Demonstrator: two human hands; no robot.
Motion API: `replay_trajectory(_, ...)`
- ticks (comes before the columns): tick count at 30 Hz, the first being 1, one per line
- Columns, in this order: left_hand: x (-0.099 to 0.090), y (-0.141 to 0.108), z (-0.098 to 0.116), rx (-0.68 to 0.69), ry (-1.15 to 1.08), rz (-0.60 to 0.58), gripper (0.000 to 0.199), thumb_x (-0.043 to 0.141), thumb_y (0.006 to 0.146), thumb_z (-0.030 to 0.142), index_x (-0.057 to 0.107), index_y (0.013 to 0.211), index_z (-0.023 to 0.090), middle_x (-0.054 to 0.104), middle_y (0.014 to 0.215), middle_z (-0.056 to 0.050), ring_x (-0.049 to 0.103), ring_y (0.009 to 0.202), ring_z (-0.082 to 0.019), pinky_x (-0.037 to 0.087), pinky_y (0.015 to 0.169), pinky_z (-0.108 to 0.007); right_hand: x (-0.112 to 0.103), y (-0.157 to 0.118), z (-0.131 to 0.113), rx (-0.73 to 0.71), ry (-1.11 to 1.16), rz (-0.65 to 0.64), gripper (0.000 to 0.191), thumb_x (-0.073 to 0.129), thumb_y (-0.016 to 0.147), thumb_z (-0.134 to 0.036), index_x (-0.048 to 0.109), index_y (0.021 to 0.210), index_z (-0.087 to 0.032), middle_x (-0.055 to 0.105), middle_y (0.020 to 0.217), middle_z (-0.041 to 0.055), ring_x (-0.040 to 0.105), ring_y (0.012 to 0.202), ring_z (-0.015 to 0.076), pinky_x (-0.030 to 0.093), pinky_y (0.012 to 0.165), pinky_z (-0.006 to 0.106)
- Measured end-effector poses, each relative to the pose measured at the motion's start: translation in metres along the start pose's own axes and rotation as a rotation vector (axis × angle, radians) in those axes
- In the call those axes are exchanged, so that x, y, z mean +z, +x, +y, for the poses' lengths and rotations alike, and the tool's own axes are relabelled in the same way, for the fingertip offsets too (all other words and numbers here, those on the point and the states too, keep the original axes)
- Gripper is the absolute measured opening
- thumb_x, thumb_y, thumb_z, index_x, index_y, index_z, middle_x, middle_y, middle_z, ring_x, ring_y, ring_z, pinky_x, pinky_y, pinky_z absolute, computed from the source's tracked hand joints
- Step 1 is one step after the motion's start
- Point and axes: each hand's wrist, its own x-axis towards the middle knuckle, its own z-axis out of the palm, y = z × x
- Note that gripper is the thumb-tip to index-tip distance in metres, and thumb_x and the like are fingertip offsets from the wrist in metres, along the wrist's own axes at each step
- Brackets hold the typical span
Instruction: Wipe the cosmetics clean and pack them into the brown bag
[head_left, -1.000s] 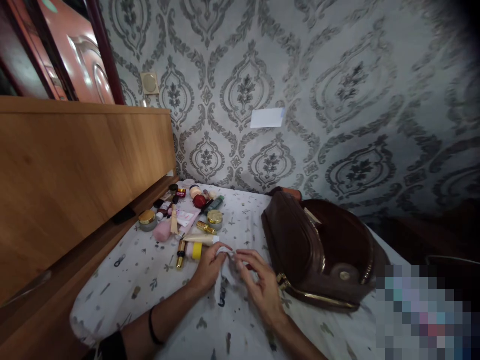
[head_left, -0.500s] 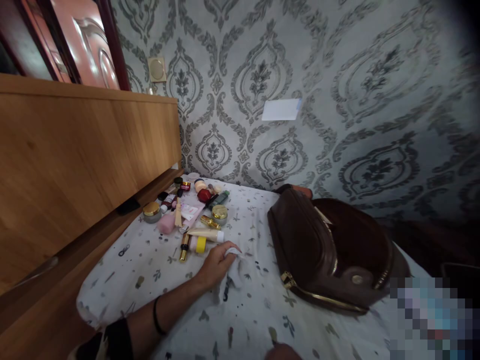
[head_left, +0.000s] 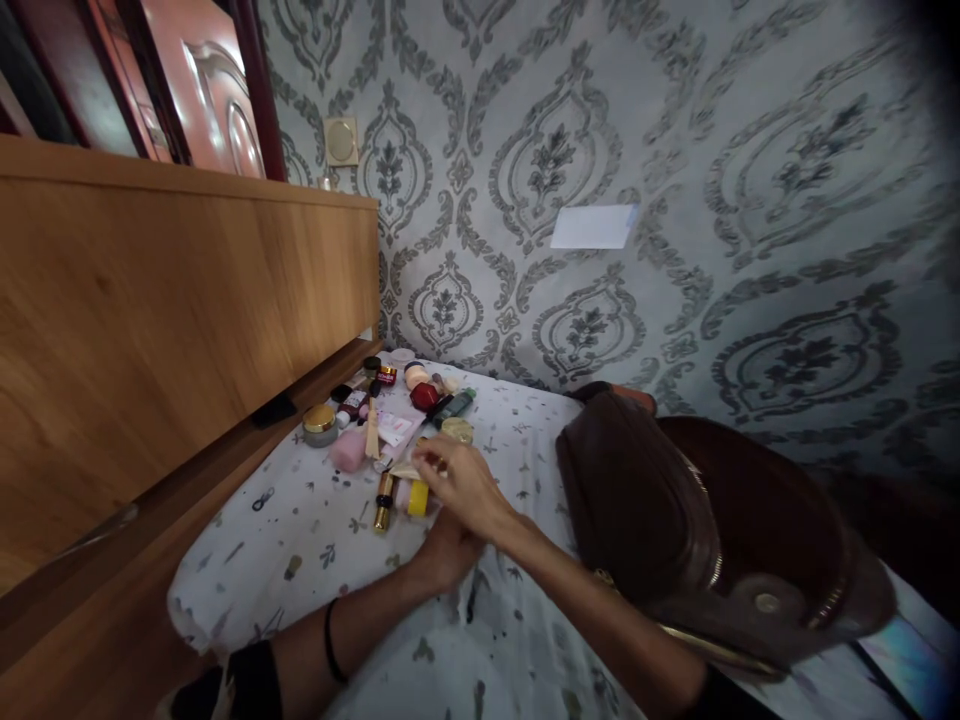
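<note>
My left hand (head_left: 448, 555), with a black band on its wrist, is closed low over the bed. A white printed cloth (head_left: 471, 595) bunches beneath it. The left fingertips are hidden behind my right wrist. Crossing over it, my right hand (head_left: 465, 487) has bent fingers at the cosmetics; what they pinch is not clear. By those fingers lie a cream-coloured tube (head_left: 405, 470) and a gold-lidded jar (head_left: 457, 431). Just left are a small yellow-banded pink container (head_left: 417, 498) and a black-and-gold tube (head_left: 383, 503).
More cosmetics lie behind: a pink bottle (head_left: 348, 451), a jar with a gold lid (head_left: 320, 425), a red container (head_left: 424, 397) and a green bottle (head_left: 459, 403). A brown bag (head_left: 626, 480) stands at right. A wooden panel (head_left: 187, 290) borders the left; patterned wallpaper (head_left: 450, 300) rises behind.
My right hand has come in from the lower edge and reached across my left to the cosmetics. The left hand has drawn slightly nearer. The view has turned a little leftward.
</note>
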Motion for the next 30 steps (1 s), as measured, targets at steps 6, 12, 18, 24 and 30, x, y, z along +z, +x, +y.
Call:
replay_trajectory(6,0.001,0.011,0.003,-0.008,0.036,0.011,0.025,0.050,0.085,0.017,0.069,0.103,0.018,0.072,0.095,-0.001,0.063,0.095,-0.020,0.050,0.086,-0.030,0.019,0.086,0.047,0.211,-0.230,0.078,0.046,0.057,0.086,-0.017,0.050,0.131,-0.010,0.051,0.135,0.0199,0.049,0.122,0.0276,0.039,0.101,0.038)
replay_trajectory(12,-0.001,0.012,0.003,-0.034,0.071,0.028,0.031,0.045,0.078,0.010,0.069,0.098,0.015,0.072,0.092,-0.004,0.065,0.089,-0.022,0.049,0.084,-0.031,0.041,0.135,0.071,0.315,-0.351,0.064,0.042,0.058,0.087,-0.024,0.049,0.126,-0.010,0.052,0.129,0.0207,0.049,0.121,0.0314,0.040,0.098,0.040)
replay_trajectory(18,-0.002,0.014,0.000,-0.042,0.091,0.024,0.032,0.046,0.081,0.013,0.070,0.102,0.015,0.073,0.090,-0.004,0.065,0.083,-0.019,0.050,0.078,-0.028,0.057,0.157,0.089,0.310,-0.397,0.022,0.043,0.064,0.082,-0.025,0.049,0.122,-0.014,0.054,0.125,0.0186,0.054,0.116,0.0313,0.042,0.091,0.039)
replay_trajectory(24,-0.001,0.015,0.000,-0.028,0.117,0.020,0.032,0.048,0.081,0.014,0.071,0.103,0.013,0.075,0.091,-0.005,0.067,0.083,-0.020,0.052,0.081,-0.029,0.054,0.160,0.105,0.249,-0.362,0.031,0.040,0.062,0.078,-0.018,0.047,0.116,-0.014,0.061,0.110,0.0142,0.059,0.100,0.0276,0.043,0.081,0.035)
replay_trajectory(30,-0.003,0.016,-0.003,-0.001,0.088,0.045,0.032,0.049,0.079,0.013,0.071,0.102,0.015,0.076,0.097,-0.006,0.068,0.094,-0.023,0.051,0.087,-0.032,0.043,0.151,0.094,0.153,-0.280,0.202,0.048,0.059,0.079,-0.019,0.044,0.124,-0.017,0.057,0.122,0.0149,0.054,0.112,0.0315,0.044,0.090,0.042)
